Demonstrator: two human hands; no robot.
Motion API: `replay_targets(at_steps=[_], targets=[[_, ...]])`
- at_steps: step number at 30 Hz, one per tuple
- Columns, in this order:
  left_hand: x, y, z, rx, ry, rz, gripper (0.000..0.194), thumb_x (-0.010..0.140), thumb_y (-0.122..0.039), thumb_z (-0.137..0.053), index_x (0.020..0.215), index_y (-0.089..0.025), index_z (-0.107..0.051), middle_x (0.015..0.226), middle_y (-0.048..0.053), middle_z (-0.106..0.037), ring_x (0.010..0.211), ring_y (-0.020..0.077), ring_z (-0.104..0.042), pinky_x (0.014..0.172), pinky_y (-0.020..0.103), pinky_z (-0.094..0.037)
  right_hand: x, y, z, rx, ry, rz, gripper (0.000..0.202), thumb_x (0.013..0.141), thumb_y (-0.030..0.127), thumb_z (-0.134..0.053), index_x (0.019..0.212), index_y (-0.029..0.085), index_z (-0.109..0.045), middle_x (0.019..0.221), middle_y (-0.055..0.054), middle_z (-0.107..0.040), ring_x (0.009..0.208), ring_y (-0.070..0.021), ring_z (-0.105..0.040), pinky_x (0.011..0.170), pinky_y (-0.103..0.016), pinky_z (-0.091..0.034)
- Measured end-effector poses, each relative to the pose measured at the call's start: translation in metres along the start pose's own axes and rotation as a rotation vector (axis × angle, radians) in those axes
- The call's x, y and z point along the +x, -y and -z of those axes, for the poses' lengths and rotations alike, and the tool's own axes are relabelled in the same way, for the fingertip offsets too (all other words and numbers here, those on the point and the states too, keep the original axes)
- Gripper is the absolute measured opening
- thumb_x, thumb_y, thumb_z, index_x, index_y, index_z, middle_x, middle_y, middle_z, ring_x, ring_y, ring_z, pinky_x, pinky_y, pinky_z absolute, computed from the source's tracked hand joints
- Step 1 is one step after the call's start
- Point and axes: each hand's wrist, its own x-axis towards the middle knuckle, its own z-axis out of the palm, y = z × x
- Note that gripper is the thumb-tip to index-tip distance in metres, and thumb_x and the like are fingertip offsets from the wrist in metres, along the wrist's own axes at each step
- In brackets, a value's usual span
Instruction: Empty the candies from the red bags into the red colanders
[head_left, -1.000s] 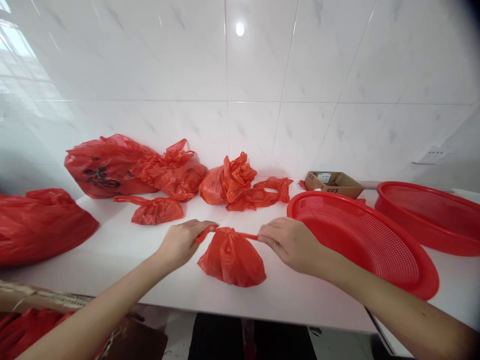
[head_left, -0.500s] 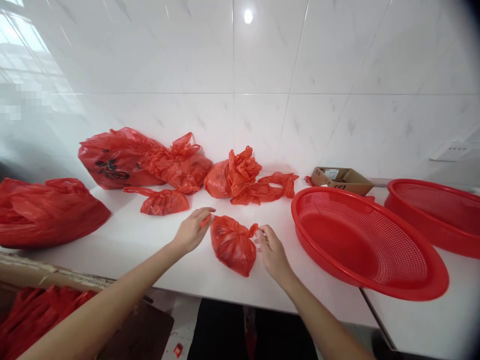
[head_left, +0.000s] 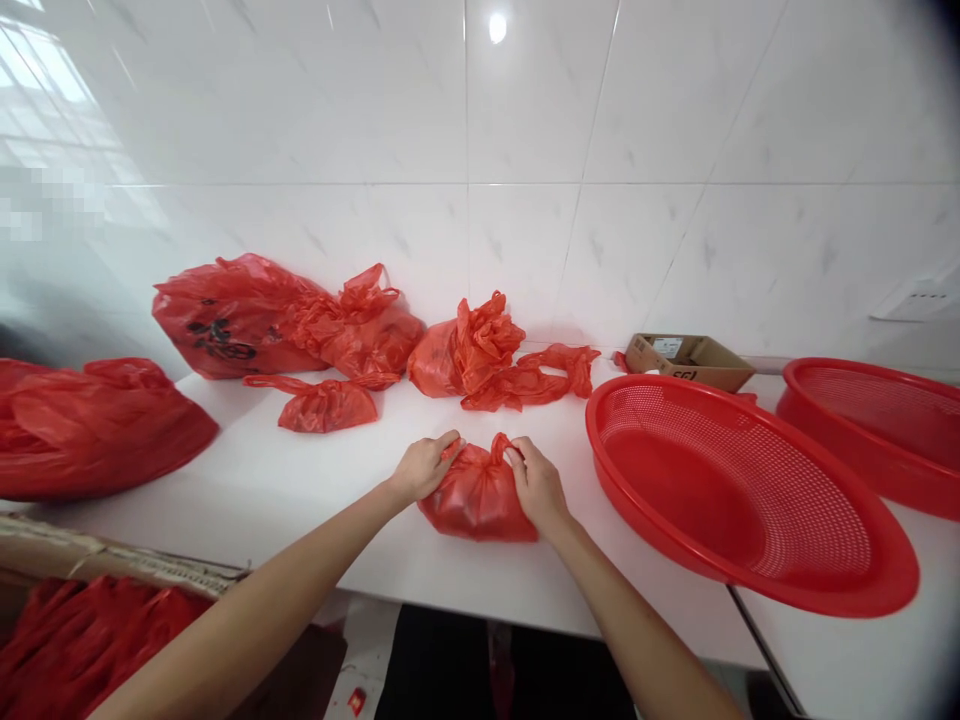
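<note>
White, grey-veined wall tiles (head_left: 375,120) are set behind a smooth white worktop (head_left: 300,490), near whose front edge a small, filled bag of thin, translucent red plastic (head_left: 484,505) is placed. It is held directly between the two hands, with its longer axis laid from side to side; neither hand can be called the nearer, since both are in contact with it. Its upper left edge is grasped by the left hand (head_left: 426,468), though the exact finger hold is partly hidden. By the right hand (head_left: 538,488), a twisted, upright tip at the top right is pinched between thumb and fingers.

The bag is rounded and slack below, with creases drawn upward toward the gathered top; its contents cannot be made out. Behind it, a crumpled orange-red plastic bundle (head_left: 469,350) is rested near the wall, and to the left a flatter red bag with a looped handle (head_left: 326,408) is laid. Well to the right, a wide red perforated plastic basin (head_left: 667,490) is set down.
</note>
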Motion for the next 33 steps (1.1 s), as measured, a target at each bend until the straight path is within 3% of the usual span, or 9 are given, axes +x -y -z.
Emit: replay_targets(at_steps=[5,8,13,17,20,23,27,29,33], targets=[[-0.003,0.002,0.004,-0.145,0.032,-0.001,0.049,0.098,-0.051,-0.023,0.094,-0.024,-0.062,0.09,0.0,-0.072,0.082,0.0168,-0.066,0.077,0.026,-0.049,0.012,-0.019,0.013,-0.09,0.03,-0.041,0.032,0.1,0.044,-0.03,0.1,0.025,-0.056,0.07,0.002,-0.06,0.061,-0.0154,-0.057,0.058,-0.024,-0.034],[-0.002,0.003,0.004,-0.175,0.062,-0.012,0.051,0.098,-0.051,-0.023,0.104,-0.024,-0.067,0.107,-0.001,-0.072,0.095,0.0165,-0.067,0.085,0.024,-0.049,0.015,-0.031,0.013,-0.173,0.022,-0.091,0.033,0.1,0.044,-0.03,0.103,0.025,-0.058,0.069,0.001,-0.061,0.06,-0.0159,-0.056,0.057,-0.024,-0.03],[-0.001,0.014,-0.014,-0.065,0.086,0.029,0.044,0.096,-0.048,-0.032,0.109,-0.03,-0.07,0.097,0.0,-0.076,0.086,0.0218,-0.07,0.08,0.031,-0.051,0.014,-0.046,0.001,-0.294,0.082,-0.141,0.029,0.099,0.04,-0.035,0.099,0.025,-0.059,0.067,0.001,-0.062,0.058,-0.0153,-0.053,0.055,-0.024,-0.023],[-0.003,0.024,-0.031,0.024,0.097,0.035,0.035,0.09,-0.032,-0.043,0.113,-0.034,-0.07,0.104,0.002,-0.076,0.093,0.0252,-0.069,0.082,0.034,-0.049,0.013,-0.05,-0.004,-0.357,0.133,-0.155,0.025,0.099,0.038,-0.038,0.096,0.025,-0.059,0.072,0.001,-0.065,0.06,-0.0142,-0.052,0.055,-0.025,-0.02],[-0.006,0.028,-0.04,0.036,0.093,0.036,0.042,0.083,-0.022,-0.047,0.119,-0.031,-0.067,0.108,0.006,-0.073,0.098,0.0272,-0.066,0.09,0.038,-0.046,0.013,-0.051,-0.004,-0.377,0.153,-0.155,0.024,0.099,0.037,-0.038,0.097,0.025,-0.058,0.076,0.0,-0.066,0.061,-0.0139,-0.052,0.055,-0.025,-0.019],[-0.005,0.027,-0.042,-0.004,0.093,0.048,0.04,0.085,-0.026,-0.047,0.118,-0.025,-0.069,0.099,0.01,-0.072,0.099,0.0295,-0.064,0.097,0.044,-0.042,0.013,-0.052,-0.004,-0.386,0.152,-0.168,0.024,0.099,0.037,-0.037,0.095,0.024,-0.057,0.074,0.0,-0.065,0.06,-0.014,-0.051,0.055,-0.025,-0.018],[0.004,0.022,-0.021,-0.162,0.133,0.091,0.049,0.095,-0.047,-0.032,0.105,-0.02,-0.071,0.097,0.009,-0.071,0.096,0.0251,-0.064,0.092,0.039,-0.047,0.012,-0.055,-0.002,-0.392,0.095,-0.219,0.028,0.101,0.034,-0.031,0.093,0.022,-0.055,0.07,-0.001,-0.061,0.057,-0.0139,-0.048,0.055,-0.025,-0.019],[0.004,0.024,0.003,-0.248,0.189,0.124,0.056,0.096,-0.052,-0.025,0.098,-0.019,-0.07,0.094,0.007,-0.072,0.091,0.0229,-0.066,0.086,0.035,-0.05,0.013,-0.056,-0.001,-0.389,0.05,-0.256,0.03,0.102,0.032,-0.027,0.093,0.021,-0.054,0.068,0.0,-0.06,0.057,-0.0141,-0.048,0.054,-0.024,-0.02],[-0.015,0.039,0.051,-0.294,0.29,0.181,0.047,0.091,-0.056,-0.037,0.075,-0.021,-0.064,0.089,0.003,-0.071,0.089,0.0226,-0.063,0.083,0.033,-0.049,0.017,-0.056,-0.002,-0.361,-0.011,-0.29,0.028,0.101,0.028,-0.028,0.091,0.021,-0.053,0.07,-0.001,-0.059,0.058,-0.0144,-0.047,0.054,-0.024,-0.021]])
